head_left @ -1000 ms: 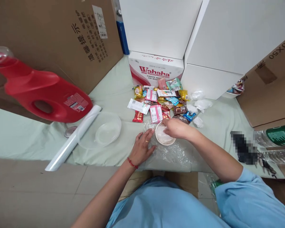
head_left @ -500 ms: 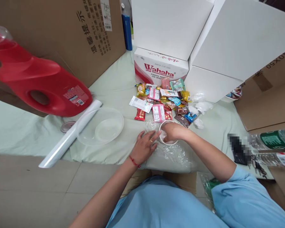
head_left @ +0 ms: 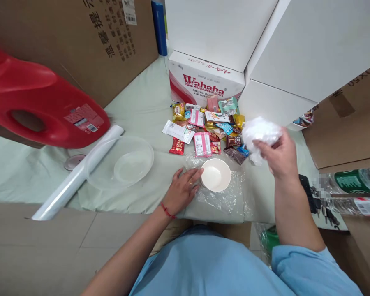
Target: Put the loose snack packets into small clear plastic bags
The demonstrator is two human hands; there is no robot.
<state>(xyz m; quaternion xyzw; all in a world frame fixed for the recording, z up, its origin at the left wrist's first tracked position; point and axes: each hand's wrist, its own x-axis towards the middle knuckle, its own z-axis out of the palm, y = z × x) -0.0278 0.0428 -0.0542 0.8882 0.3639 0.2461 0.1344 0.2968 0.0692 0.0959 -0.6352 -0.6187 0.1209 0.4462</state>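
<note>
A white paper bowl (head_left: 216, 175) stands upright on a sheet of crinkled clear plastic film (head_left: 222, 201), with nothing inside. My left hand (head_left: 183, 190) lies with fingers stretched out on the cloth, its fingertip touching the bowl's left rim. Off to the right, my right hand (head_left: 280, 154) pinches a crumpled wad of white tissue (head_left: 261, 130). Part of that wad is hidden behind my fingers. Beyond the bowl is a heap of wrapped snacks (head_left: 214, 127) in several colours.
A Wahaha carton (head_left: 203, 78) stands behind the snacks, under white boxes (head_left: 209, 28). On the left are a clear round plastic lid (head_left: 129, 162), a white roll (head_left: 77, 174) and a red jug (head_left: 46, 107). Clear bottles (head_left: 351, 181) and keys (head_left: 328, 214) lie right.
My right hand has come out of the bowl and moved right with white tissue in it. The bowl's inside now shows bare. My left hand stays beside the bowl.
</note>
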